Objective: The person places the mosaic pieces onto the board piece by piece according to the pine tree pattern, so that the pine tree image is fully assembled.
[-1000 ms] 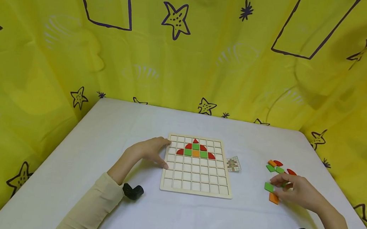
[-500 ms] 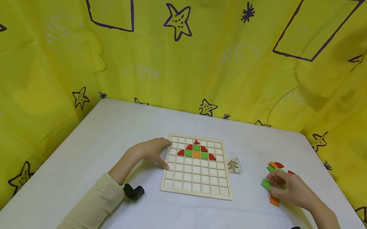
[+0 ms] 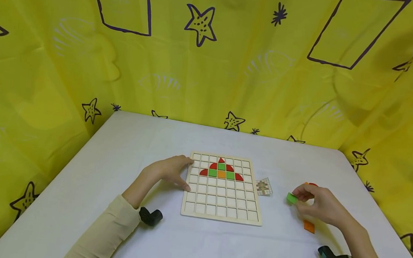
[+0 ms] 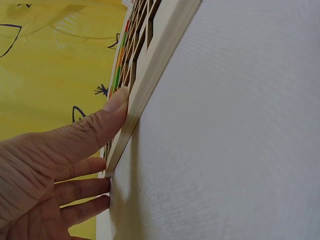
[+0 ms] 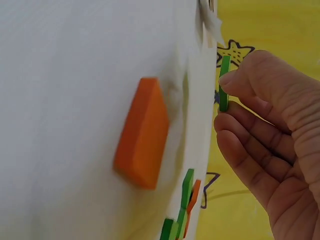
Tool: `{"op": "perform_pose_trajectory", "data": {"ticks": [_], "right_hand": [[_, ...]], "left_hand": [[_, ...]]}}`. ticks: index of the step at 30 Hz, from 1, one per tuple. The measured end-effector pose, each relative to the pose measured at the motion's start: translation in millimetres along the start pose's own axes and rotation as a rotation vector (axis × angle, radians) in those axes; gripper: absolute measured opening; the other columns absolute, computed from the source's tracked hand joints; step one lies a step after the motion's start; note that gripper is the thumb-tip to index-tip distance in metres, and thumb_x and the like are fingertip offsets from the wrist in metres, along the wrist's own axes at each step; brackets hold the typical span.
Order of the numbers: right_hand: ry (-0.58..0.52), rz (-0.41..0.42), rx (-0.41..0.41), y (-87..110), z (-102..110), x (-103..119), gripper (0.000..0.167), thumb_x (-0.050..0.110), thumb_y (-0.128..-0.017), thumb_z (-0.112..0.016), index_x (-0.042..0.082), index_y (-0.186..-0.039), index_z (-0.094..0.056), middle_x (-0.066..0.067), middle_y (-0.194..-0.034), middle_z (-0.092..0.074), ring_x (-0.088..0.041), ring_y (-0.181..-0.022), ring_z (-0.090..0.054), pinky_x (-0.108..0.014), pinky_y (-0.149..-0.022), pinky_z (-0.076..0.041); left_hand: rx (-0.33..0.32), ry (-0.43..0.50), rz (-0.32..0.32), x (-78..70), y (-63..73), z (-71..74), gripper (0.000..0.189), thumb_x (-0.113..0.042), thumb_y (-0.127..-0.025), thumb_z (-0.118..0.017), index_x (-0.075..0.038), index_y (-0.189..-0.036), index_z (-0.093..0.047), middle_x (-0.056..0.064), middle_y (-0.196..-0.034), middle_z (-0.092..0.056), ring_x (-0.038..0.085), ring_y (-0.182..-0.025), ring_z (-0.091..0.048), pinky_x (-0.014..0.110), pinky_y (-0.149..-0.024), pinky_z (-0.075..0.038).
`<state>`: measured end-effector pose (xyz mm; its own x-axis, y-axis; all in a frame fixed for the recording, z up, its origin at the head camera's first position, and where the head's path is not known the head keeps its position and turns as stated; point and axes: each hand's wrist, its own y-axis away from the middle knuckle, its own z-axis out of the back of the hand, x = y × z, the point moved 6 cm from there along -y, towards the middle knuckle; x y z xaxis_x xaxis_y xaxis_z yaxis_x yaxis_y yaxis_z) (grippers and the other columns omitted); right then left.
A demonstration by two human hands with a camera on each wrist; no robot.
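A pale wooden grid board (image 3: 220, 220) lies on the white table. Green, red and orange tiles form a stepped peak in its upper rows, with an orange square tile (image 3: 221, 174) in the middle. My left hand (image 3: 165, 169) rests along the board's left edge, thumb and fingers spread apart; the left wrist view shows the thumb (image 4: 116, 100) touching the rim. At the right, my right hand (image 3: 318, 200) pinches a green tile (image 5: 224, 82) between thumb and fingers, raised above the table. An orange tile (image 3: 309, 227) lies just below this hand.
Several loose green and orange tiles (image 5: 187, 187) lie beyond the right hand, mostly hidden by it in the head view. A small printed pattern card (image 3: 264, 186) sits against the board's right edge. A yellow curtain (image 3: 203, 76) with drawn stars stands behind the table.
My right hand has lifted the green tile off the pile area and carried it a little left and away from me, tilting it. The left hand has stayed at the board.
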<state>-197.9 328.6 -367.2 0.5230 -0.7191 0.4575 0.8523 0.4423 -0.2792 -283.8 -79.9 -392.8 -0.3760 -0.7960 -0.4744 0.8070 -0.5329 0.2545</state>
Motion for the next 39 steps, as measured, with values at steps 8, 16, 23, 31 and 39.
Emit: {"op": "perform_pose_trajectory", "data": {"ticks": [8,16,23,31,39], "right_hand": [[0.038,-0.022,0.032,-18.3,-1,15,0.027,0.001,-0.076,-0.086,0.010,-0.097,-0.072,0.010,-0.090,-0.069,-0.002,-0.078,-0.059,-0.027,-0.069,-0.058],[0.026,-0.003,0.045,-34.9,-7,29,0.025,-0.001,-0.077,-0.083,0.011,-0.096,-0.072,0.010,-0.090,-0.069,-0.007,-0.080,-0.061,-0.032,-0.071,-0.059],[0.005,-0.001,0.076,-53.3,-16,40,0.024,-0.001,-0.078,-0.082,0.010,-0.097,-0.072,0.008,-0.092,-0.069,-0.014,-0.082,-0.065,-0.036,-0.076,-0.060],[-0.059,0.051,0.106,-72.9,-29,53,0.025,-0.002,-0.077,-0.082,0.010,-0.097,-0.071,0.007,-0.092,-0.070,-0.021,-0.082,-0.067,-0.035,-0.077,-0.060],[-0.103,0.060,0.155,-87.3,-45,65,0.023,-0.002,-0.080,-0.080,0.008,-0.099,-0.071,0.005,-0.094,-0.070,-0.023,-0.084,-0.067,-0.038,-0.077,-0.060]], "left_hand": [[0.003,0.001,0.004,0.3,0.7,-0.7,0.096,-0.035,-0.078,-0.091,-0.002,-0.153,-0.042,0.017,-0.155,-0.046,0.032,-0.146,-0.041,0.047,-0.122,-0.032],[0.000,-0.006,0.003,-0.8,0.6,0.6,0.096,-0.035,-0.078,-0.091,-0.002,-0.153,-0.042,0.017,-0.154,-0.046,0.032,-0.145,-0.041,0.047,-0.122,-0.033],[0.005,-0.013,0.008,-0.8,1.4,0.3,0.096,-0.035,-0.078,-0.091,-0.002,-0.153,-0.042,0.017,-0.156,-0.045,0.033,-0.147,-0.039,0.047,-0.123,-0.031],[-0.002,-0.004,0.011,0.7,1.0,0.2,0.096,-0.036,-0.077,-0.092,-0.002,-0.153,-0.043,0.017,-0.155,-0.046,0.033,-0.146,-0.040,0.048,-0.122,-0.033],[-0.002,0.002,0.003,1.0,0.6,0.1,0.096,-0.035,-0.077,-0.092,-0.002,-0.153,-0.043,0.017,-0.154,-0.047,0.033,-0.145,-0.041,0.047,-0.121,-0.034]]}}
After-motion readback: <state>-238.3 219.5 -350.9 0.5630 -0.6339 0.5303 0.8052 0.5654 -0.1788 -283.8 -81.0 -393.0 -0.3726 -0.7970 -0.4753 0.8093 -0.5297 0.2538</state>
